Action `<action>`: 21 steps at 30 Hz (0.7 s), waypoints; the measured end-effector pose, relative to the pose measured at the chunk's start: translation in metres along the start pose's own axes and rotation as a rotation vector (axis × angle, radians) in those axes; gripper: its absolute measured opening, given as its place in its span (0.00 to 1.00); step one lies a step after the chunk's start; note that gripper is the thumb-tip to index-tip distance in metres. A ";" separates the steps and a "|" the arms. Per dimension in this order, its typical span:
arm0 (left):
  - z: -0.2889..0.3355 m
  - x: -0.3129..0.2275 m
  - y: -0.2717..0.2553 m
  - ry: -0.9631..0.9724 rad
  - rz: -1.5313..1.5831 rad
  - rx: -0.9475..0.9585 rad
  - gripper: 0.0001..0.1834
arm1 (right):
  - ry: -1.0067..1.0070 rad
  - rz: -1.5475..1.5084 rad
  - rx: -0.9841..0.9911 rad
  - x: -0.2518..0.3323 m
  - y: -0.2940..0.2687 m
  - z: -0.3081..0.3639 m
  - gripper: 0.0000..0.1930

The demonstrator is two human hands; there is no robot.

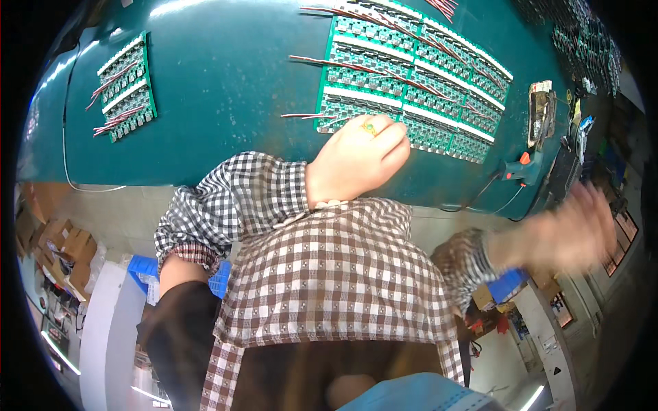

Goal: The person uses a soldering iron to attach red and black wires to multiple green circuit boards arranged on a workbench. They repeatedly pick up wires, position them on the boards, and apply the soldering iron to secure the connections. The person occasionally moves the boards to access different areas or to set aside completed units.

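Observation:
Several green circuit boards [428,108] with white strips lie edge to edge in a block on the teal table. Over the block's near edge rests my left hand [360,159], a ring on one finger. Its fingers are curled inward, and the tips and anything between them are hidden. Thin red and white wires [301,116] stick out from the boards just left of that hand. My right hand [565,233] is off to the right, past the table's near edge, smeared by motion; whether it holds anything is unclear.
A teal and orange gun-shaped tool [522,168] with a cord lies near the right edge, below a stained metal holder [541,115]. Another wired board group [128,88] lies at left. Loose wires [444,8] and dark piled parts [588,51] sit at the far right.

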State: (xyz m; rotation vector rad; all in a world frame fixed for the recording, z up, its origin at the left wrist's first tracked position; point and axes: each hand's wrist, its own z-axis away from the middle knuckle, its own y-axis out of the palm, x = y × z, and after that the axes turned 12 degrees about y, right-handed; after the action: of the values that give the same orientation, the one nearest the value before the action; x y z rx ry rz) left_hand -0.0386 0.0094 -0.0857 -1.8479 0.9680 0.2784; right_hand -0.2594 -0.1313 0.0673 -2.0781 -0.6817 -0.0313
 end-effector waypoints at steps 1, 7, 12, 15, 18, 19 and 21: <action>0.001 -0.003 -0.001 0.001 -0.023 -0.036 0.15 | 0.183 -0.028 0.103 -0.009 0.038 0.018 0.15; 0.005 -0.005 0.000 0.050 -0.028 -0.062 0.17 | 0.547 -0.036 0.314 -0.026 0.116 0.078 0.22; 0.007 -0.015 -0.007 -0.013 -0.099 -0.022 0.16 | 0.551 -0.023 0.333 -0.022 0.121 0.076 0.22; 0.009 -0.016 -0.005 -0.026 -0.057 -0.057 0.17 | 0.520 0.001 0.347 -0.026 0.120 0.073 0.22; 0.010 -0.013 -0.010 0.023 0.050 -0.096 0.16 | 0.568 -0.160 0.139 -0.046 0.103 0.067 0.19; 0.008 -0.013 -0.015 0.059 0.120 -0.118 0.16 | 0.635 -0.194 0.028 -0.062 0.094 0.067 0.19; 0.010 -0.016 -0.016 0.132 0.243 -0.169 0.15 | 0.793 -0.147 -0.039 -0.094 0.073 0.078 0.19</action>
State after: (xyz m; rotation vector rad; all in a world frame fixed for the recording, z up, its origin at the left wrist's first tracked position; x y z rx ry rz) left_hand -0.0348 0.0287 -0.0707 -1.9197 1.2978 0.3998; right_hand -0.3217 -0.1441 -0.0596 -1.8282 -0.3313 -0.9030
